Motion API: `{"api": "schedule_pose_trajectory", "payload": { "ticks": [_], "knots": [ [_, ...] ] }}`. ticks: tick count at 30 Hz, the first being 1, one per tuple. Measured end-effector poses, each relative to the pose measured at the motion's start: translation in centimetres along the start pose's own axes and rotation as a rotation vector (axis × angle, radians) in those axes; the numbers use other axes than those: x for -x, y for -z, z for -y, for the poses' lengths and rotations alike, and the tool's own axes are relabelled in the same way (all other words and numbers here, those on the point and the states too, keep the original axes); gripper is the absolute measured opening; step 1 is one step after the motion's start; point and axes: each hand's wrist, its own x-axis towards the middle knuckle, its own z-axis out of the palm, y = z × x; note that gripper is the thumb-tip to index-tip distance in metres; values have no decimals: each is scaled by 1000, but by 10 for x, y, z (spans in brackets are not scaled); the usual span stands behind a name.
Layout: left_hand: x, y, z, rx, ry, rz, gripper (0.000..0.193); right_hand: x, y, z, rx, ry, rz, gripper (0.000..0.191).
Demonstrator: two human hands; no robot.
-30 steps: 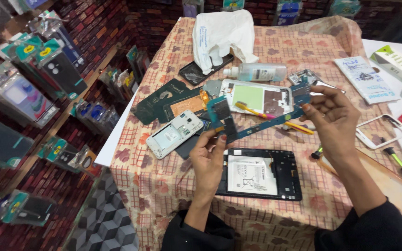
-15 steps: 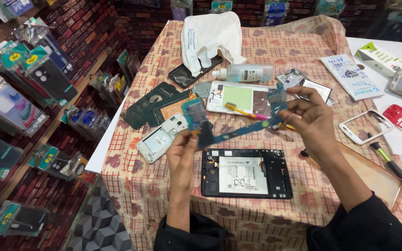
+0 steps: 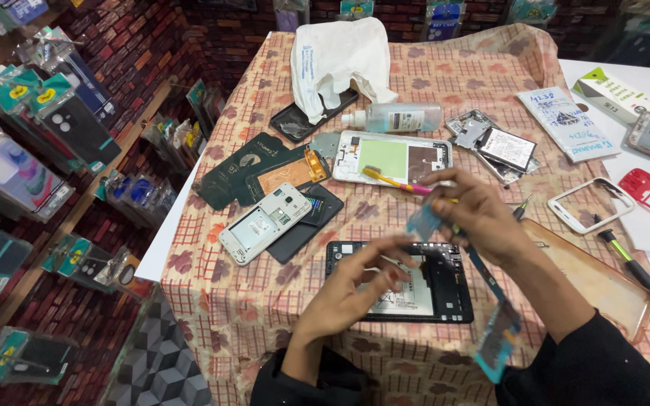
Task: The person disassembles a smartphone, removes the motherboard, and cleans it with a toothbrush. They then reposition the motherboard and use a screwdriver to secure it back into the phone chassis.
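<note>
My right hand [image 3: 477, 219] is shut on a long blue circuit board [image 3: 495, 340], now turned so it runs from beside my fingers down toward my forearm; it is blurred. My left hand [image 3: 351, 292] hovers with fingers apart over an opened black tablet shell [image 3: 454, 299] that lies on the patterned tablecloth [image 3: 212, 293]. Its fingertips come close to the board's upper end; I cannot tell whether they touch. A yellow and pink toothbrush [image 3: 385, 179] lies just beyond my right hand.
A white phone chassis [image 3: 263, 223], dark back covers [image 3: 238, 169], a white mid-frame [image 3: 393, 158], a clear bottle [image 3: 400, 118] and a white bag [image 3: 340, 56] lie further out. On the right are phone frames [image 3: 592, 204], a screwdriver [image 3: 630, 263] and a booklet [image 3: 566, 120]. Packaged cases [image 3: 62, 113] hang at left.
The board has swung from level between both hands to hanging down from my right hand. My left hand has let go and dropped toward the tablet shell.
</note>
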Motion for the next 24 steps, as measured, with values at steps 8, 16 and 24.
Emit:
{"api": "schedule_pose_trajectory", "payload": {
  "ticks": [8,16,24],
  "knots": [
    [-8,-6,18,176,126,-359,43,9,-26,10,132,-83,236,55],
    [-8,7,17,103,-40,-640,32,5,-6,21,361,-36,296,52],
    [9,29,-15,-326,82,-586,28,0,10,20,666,-215,122,27]
  ]
}}
